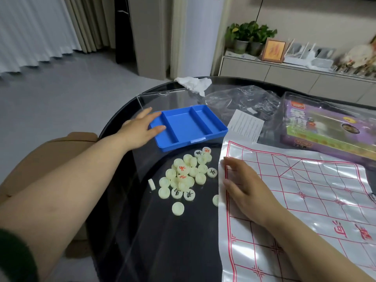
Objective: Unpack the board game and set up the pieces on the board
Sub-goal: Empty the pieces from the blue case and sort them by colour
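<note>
Edges, glare and blur hide a fair share of the table.

The board (305, 200) runs off the right and near edges, its near right part washed out by glare; the right hand (242, 186) covers some of its left squares. One piece (216, 200) is half tucked under the board's left edge. Most pieces (187, 176) lie blank side up or stacked, so their characters cannot be read. The purple box (325, 129) is cut by the right edge, its print blurred under shiny film. The print on the leaflet (246, 127) is too small to read. The far shelf (356, 64) on the right is smeared by blur.
</note>
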`<act>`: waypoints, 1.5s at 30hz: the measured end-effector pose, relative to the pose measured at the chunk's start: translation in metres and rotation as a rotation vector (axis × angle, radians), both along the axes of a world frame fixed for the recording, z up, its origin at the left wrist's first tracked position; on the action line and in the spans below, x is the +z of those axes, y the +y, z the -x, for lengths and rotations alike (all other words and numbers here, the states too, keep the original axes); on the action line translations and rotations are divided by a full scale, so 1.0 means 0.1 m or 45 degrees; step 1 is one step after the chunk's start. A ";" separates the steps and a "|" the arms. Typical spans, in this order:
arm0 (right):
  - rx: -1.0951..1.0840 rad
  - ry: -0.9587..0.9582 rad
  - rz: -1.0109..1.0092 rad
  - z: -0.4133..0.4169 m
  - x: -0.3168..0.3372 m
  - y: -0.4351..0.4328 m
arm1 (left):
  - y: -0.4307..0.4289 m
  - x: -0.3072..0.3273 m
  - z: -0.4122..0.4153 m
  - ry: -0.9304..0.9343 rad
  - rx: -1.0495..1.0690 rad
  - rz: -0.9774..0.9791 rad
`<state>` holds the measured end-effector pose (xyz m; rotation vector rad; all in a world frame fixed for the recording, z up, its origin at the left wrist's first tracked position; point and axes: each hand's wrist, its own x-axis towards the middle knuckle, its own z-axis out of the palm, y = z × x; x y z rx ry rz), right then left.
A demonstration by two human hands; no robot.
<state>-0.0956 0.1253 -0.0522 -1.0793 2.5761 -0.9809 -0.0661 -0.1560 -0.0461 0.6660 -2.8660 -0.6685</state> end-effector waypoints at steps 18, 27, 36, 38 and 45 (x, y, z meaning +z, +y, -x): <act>0.057 0.295 -0.459 -0.04 0.10 0.49 | 1.18 -0.03 -0.97 0.082 -0.027 0.100; 0.196 0.503 -0.323 -0.32 0.20 0.19 | 1.12 -0.06 -1.23 0.300 0.092 -0.038; 0.290 0.424 -0.258 -0.42 0.12 -0.13 | 1.09 -0.13 -1.34 0.375 0.178 0.048; 0.373 0.416 -0.353 -0.50 0.10 -0.28 | 1.08 -0.15 -1.32 0.255 0.199 0.157; 0.534 0.495 -0.468 -0.65 0.03 -0.64 | 1.05 -0.18 -1.36 0.219 0.349 0.189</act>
